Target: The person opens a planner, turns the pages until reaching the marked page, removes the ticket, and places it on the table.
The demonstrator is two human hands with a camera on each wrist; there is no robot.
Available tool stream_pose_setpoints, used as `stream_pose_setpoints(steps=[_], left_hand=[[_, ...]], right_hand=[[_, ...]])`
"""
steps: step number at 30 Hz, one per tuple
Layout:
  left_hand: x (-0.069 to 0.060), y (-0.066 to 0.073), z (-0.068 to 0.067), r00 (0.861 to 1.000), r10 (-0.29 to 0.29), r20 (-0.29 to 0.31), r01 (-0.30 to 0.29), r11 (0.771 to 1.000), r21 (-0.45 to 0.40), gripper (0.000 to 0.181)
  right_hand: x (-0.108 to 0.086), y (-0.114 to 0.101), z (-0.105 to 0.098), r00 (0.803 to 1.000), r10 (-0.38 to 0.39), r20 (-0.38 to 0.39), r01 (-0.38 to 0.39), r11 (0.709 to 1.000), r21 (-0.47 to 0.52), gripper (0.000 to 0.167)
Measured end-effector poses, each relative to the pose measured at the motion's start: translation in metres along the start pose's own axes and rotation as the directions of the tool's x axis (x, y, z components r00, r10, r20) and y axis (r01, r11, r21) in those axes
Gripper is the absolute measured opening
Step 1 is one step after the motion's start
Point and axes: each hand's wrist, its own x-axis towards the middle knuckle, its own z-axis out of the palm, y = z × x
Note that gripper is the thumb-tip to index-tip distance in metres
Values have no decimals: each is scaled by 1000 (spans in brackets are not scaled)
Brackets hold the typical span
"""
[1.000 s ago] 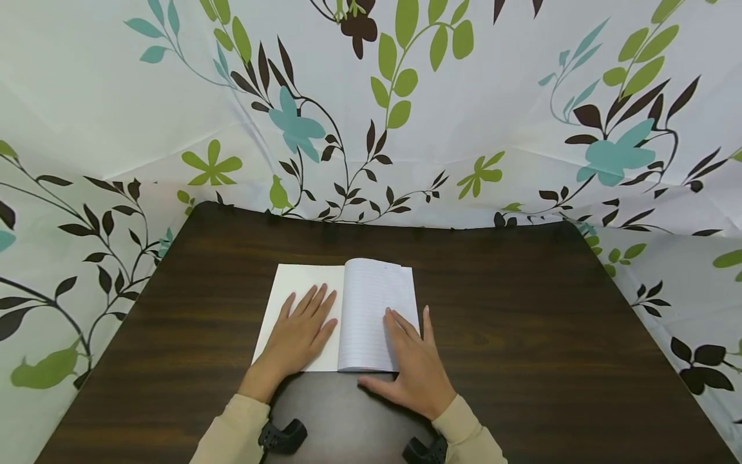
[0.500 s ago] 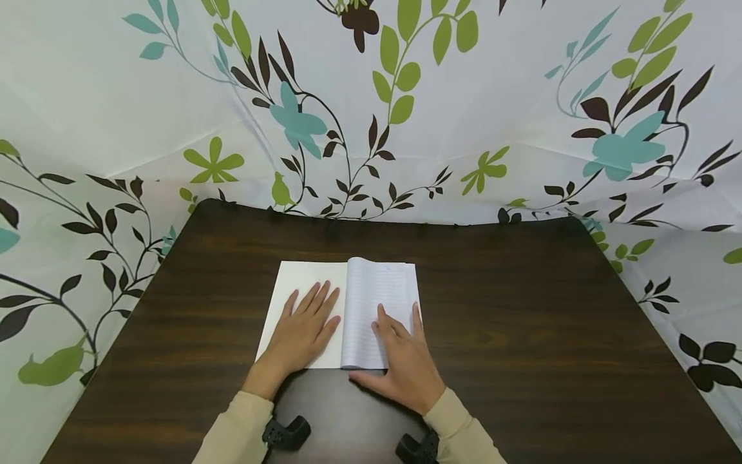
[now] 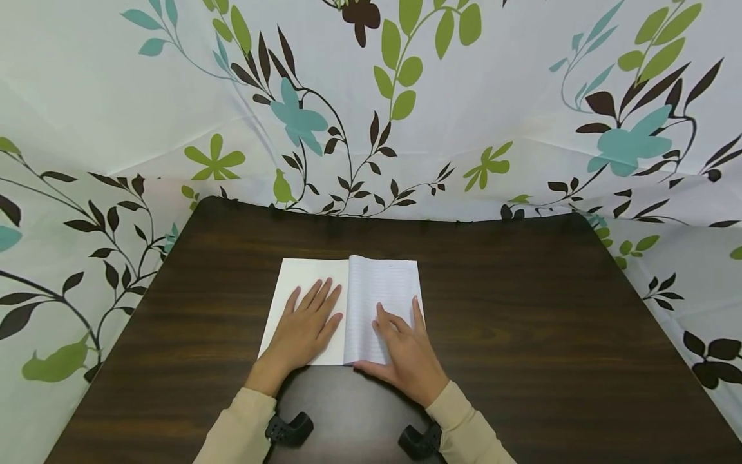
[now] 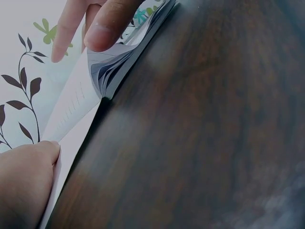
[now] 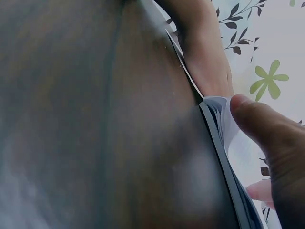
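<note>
An open notebook (image 3: 382, 274) lies on the table, its left side blank white and its right page lined. My left hand (image 3: 304, 332) rests flat on the left side, fingers spread. Over the lower right page is my right hand (image 3: 408, 354), index finger on the lines and thumb stretched to the bottom edge near the fold. In the left wrist view, the lined sheets (image 4: 102, 71) bulge up beside the fold, below the right thumb (image 4: 102, 36). The right wrist view has that thumb (image 5: 252, 114) against or just above the raised sheets; contact is unclear.
The dark wooden table (image 3: 522, 322) spreads around the notebook on all sides. Behind it hangs a white cloth (image 3: 440, 135) printed with leaves and flowers. Black wrist devices (image 3: 290, 430) sit below both hands, near the table's front.
My right hand has slid left across the lined page from its right edge, and its thumb now lies nearer the fold. My left hand stays in place on the left side.
</note>
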Motion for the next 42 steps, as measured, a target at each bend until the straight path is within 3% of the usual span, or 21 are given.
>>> stream_pose_setpoints(steps=[9, 14, 19, 24, 26, 28, 32, 34, 36, 37, 40, 42], left_hand=[[0, -1, 0, 1000, -8, 4, 8, 1000, 1, 62], [-1, 0, -2, 1000, -11, -2, 11, 1000, -8, 60], [-1, 2, -6, 1000, -18, -7, 18, 1000, -8, 59], [2, 0, -8, 1000, -8, -4, 8, 1000, -12, 60], [4, -1, -9, 1000, -5, -8, 5, 1000, -7, 60], [5, -1, -9, 1000, -2, -18, 2, 1000, -4, 59], [4, -1, -7, 999, 7, -31, -7, 1000, -13, 57], [2, 1, -5, 1000, 7, -28, -7, 1000, -14, 57], [1, 2, -4, 1000, 3, -22, -3, 1000, -10, 58], [1, 2, -3, 1000, 1, -21, -1, 1000, -13, 58], [0, 2, -3, 1000, 3, -13, -4, 1000, -29, 58], [0, -2, -6, 999, 8, -30, -11, 996, -84, 54]], right_hand=[[-1, 4, -8, 991, -116, 72, 119, 992, -41, 77], [-7, 6, -13, 986, -143, 89, 148, 987, -60, 67], [-17, 10, -19, 993, -112, 48, 114, 992, -55, 58], [-27, 20, -25, 994, 13, -109, -18, 999, -44, 61], [-27, 22, -26, 976, 126, -176, -130, 991, -13, 69], [-22, 22, -25, 944, 261, -203, -256, 965, 51, 70], [-7, 14, -26, 858, 503, -105, -469, 850, 238, 68], [1, 8, -26, 836, 548, -38, -506, 795, 336, 68], [8, 2, -25, 852, 523, 17, -480, 769, 423, 62], [11, 0, -23, 870, 493, 34, -452, 766, 457, 57], [18, -9, -15, 928, 360, 94, -354, 776, 522, 47], [20, -14, -8, 947, 286, 145, -319, 790, 524, 46]])
